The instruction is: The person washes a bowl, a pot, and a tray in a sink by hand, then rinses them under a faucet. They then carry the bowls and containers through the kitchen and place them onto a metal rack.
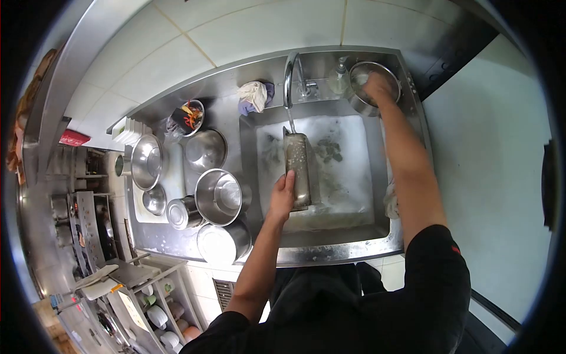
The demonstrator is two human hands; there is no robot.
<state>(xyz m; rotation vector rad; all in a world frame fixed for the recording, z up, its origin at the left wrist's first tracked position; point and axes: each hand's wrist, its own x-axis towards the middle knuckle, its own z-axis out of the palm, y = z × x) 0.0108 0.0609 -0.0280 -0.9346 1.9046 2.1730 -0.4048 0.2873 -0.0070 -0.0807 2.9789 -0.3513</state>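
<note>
My left hand (283,194) grips the near end of a long rectangular metal pan (298,162), with the thumb over its edge. The pan is tilted on its side over the sink (377,233), and water from the curved faucet (288,79) runs onto its far end. Below it, cloudy, foamy water (348,177) with dark green leafy bits fills the basin. My right hand (377,87) reaches down into a round steel pot (367,107) at the sink's back right corner. Its fingers are mostly hidden inside, so what they touch cannot be made out.
A soap pump bottle (339,78) stands beside the pot. A crumpled cloth (254,96) lies left of the faucet. Steel bowls (147,162), an open pot (219,197) and a bowl of food scraps (190,117) crowd the left counter. Another cloth (391,200) hangs at the right rim.
</note>
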